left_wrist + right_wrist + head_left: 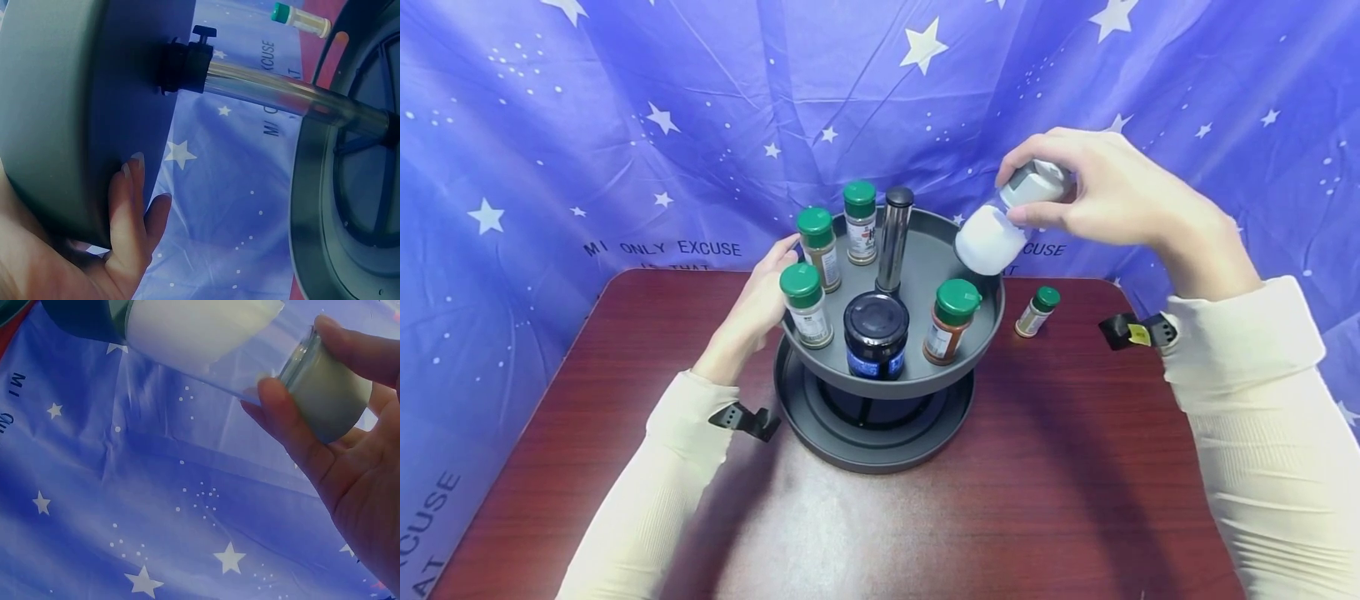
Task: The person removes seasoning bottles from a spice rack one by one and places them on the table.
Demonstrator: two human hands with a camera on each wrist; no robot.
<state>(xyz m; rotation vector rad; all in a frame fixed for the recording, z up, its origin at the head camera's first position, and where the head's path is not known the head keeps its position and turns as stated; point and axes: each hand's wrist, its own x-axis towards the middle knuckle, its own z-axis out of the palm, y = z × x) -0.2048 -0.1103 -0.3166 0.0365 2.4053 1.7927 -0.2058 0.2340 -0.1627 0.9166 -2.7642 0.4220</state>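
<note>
My right hand grips a clear jar of white powder or grains by its grey lid. The jar tilts, bottom toward the tray, at the right rear rim of the round grey upper tray; whether it touches is unclear. My left hand holds the tray's left edge, with fingers reaching under it in the left wrist view. On that tray stand green-capped spice jars, an orange-red spice jar and a dark, black-lidded jar, around a chrome post.
Below is the lower tray, joined by a metal pole with a black screw clamp. A small green-capped spice bottle stands on the reddish wooden table to the right. A blue star-patterned cloth hangs behind.
</note>
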